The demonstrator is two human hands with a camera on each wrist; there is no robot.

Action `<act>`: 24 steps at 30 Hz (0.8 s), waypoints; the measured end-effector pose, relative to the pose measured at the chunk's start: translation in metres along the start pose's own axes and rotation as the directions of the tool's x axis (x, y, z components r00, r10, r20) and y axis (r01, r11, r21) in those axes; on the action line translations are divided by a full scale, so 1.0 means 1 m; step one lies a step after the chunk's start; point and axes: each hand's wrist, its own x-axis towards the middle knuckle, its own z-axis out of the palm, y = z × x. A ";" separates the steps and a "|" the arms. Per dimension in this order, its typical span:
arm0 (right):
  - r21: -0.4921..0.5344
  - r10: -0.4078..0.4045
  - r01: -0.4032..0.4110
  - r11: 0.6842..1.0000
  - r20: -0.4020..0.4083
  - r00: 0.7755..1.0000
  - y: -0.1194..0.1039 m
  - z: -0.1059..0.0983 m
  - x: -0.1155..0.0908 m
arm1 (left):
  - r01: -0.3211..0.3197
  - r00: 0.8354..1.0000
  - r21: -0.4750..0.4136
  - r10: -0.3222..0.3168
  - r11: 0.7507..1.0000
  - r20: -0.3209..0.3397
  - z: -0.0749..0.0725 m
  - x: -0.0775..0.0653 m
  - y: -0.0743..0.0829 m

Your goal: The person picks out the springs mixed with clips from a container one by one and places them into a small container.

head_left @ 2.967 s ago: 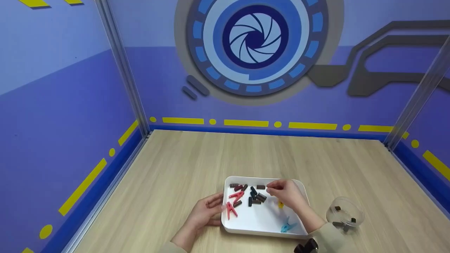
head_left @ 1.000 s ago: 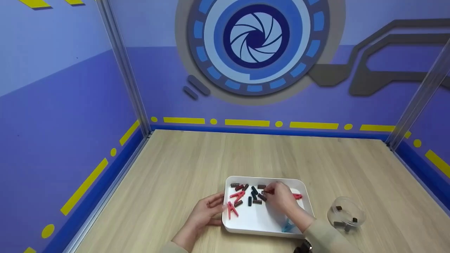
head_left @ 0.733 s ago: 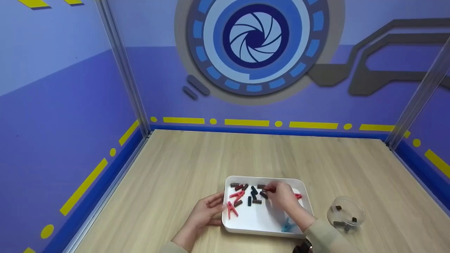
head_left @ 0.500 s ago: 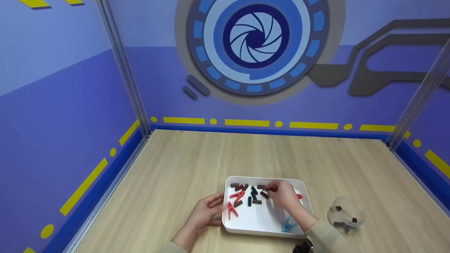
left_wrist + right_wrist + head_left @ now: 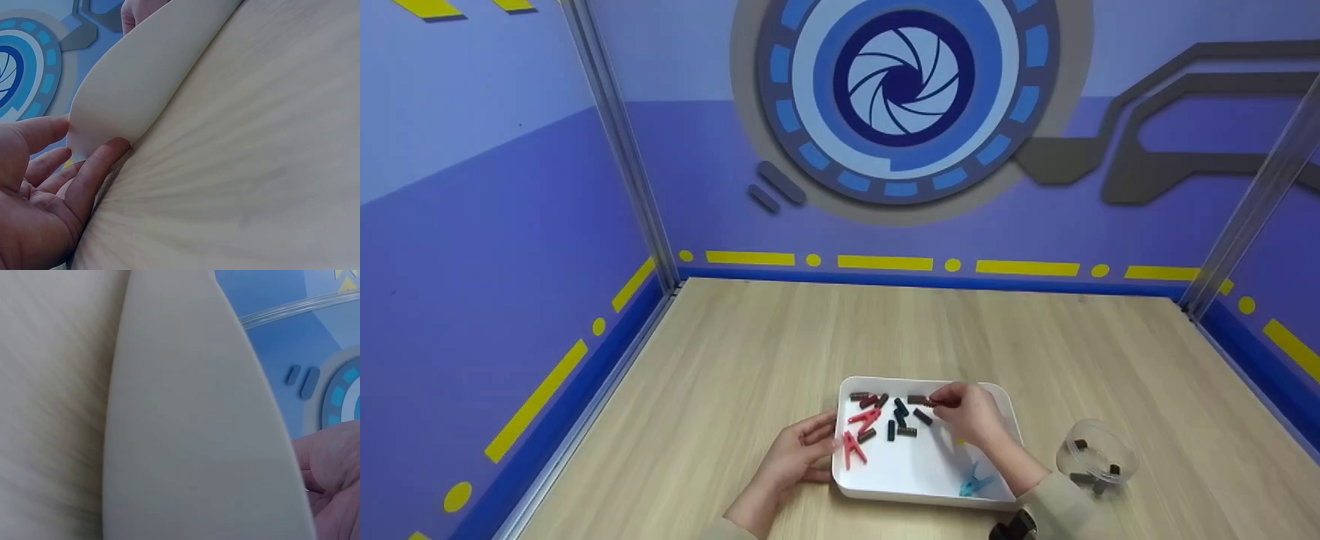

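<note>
Left hand (image 5: 793, 455), fingers relaxed, rests against the left wall of the white tray (image 5: 904, 469), lower centre of frame, apparently steadying it. Right hand (image 5: 976, 417) pinches a dark red piece (image 5: 948, 403) at the tray's upper right, presumably for precise control.
</note>
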 end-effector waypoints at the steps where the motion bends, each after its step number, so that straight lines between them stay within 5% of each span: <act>1: 0.005 -0.006 0.006 1.000 -0.006 1.000 0.000 -0.001 0.000 | 0.002 1.000 0.005 -0.002 1.000 -0.004 0.000 0.000 0.000; 11: 0.064 -0.035 0.036 0.997 -0.018 0.999 0.005 -0.012 -0.004 | -0.006 1.000 0.006 0.006 1.000 -0.001 0.000 0.000 -0.001; 24: 0.118 0.046 -0.052 0.992 0.058 0.997 0.009 -0.032 -0.008 | 0.005 1.000 0.015 -0.005 1.000 -0.008 0.000 0.000 0.000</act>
